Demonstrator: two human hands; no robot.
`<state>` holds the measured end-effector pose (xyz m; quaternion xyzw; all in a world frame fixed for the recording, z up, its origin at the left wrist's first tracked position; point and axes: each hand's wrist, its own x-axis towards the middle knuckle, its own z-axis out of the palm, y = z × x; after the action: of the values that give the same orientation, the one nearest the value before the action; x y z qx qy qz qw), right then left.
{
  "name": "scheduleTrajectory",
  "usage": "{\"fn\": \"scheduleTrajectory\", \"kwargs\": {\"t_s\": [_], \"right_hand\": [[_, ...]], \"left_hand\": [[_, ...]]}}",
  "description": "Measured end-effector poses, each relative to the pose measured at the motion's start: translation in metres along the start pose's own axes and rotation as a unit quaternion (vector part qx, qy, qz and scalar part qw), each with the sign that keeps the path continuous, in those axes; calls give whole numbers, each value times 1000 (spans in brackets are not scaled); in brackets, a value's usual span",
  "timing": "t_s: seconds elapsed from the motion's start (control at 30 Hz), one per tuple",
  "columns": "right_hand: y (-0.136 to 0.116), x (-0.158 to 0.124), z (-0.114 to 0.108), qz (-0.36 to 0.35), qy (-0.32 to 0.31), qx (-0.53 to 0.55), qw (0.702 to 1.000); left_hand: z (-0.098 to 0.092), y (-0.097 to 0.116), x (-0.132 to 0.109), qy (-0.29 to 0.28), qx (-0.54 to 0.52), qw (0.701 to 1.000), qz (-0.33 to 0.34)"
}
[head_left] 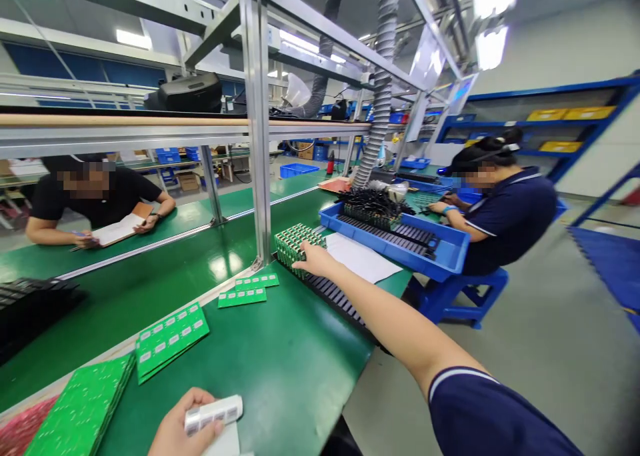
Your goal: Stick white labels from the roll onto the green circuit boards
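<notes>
Green boards: one stack (295,244) at the bench's far end, two small panels (249,290), one larger panel (170,337), one pile (80,409) at the near-left edge.
Right hand (313,259): fingers spread loose on the stack, gripping nothing.
Left hand (181,426): closed around one white strip (214,413), near edge.
Open room: bare bench (285,356) between hands.
People: two.

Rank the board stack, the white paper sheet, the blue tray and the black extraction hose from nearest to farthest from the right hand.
1. Board stack: under the right hand's fingertips.
2. Paper sheet: just right of it.
3. Blue tray: beyond the paper.
4. Hose: overhead, far back.
</notes>
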<state>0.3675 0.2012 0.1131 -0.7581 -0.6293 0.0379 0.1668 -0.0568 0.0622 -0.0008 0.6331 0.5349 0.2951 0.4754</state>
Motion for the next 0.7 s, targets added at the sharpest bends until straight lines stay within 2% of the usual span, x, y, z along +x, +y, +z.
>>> {"fn": "scheduleTrajectory", "kwargs": {"t_s": [0.13, 0.27, 0.33, 0.4, 0.47, 0.5, 0.53, 0.57, 0.63, 0.7], "right_hand": [[-9, -3, -1, 27, 19, -19, 999], [-5, -9, -18, 56, 73, -36, 995], [1, -20, -32, 64, 133, -29, 989], [6, -39, -46, 53, 223, 16, 973], [5, -60, -57, 17, 294, 106, 950], [2, -69, -59, -8, 300, 166, 939], [-3, -77, -58, -36, 280, 233, 931], [-10, -83, -53, -62, 231, 302, 923], [-28, -86, -35, -102, 71, 422, 898], [-51, -83, -5, -122, -114, 478, 862]], "left_hand": [[1, 9, -6, -5, -32, 999, -10], [1, 10, -6, -8, -73, 997, -26], [1, 10, -6, -22, -74, 996, -32], [1, 9, -6, -31, -69, 996, -38], [0, 10, -5, -35, -63, 996, -42], [-1, 11, -6, -39, -59, 997, -42], [-3, 12, -6, -45, -56, 997, -41], [-4, 14, -7, -53, -58, 996, -40], [-7, 18, -10, -66, -82, 994, -38], [-9, 21, -13, -70, -124, 989, -40]]}}
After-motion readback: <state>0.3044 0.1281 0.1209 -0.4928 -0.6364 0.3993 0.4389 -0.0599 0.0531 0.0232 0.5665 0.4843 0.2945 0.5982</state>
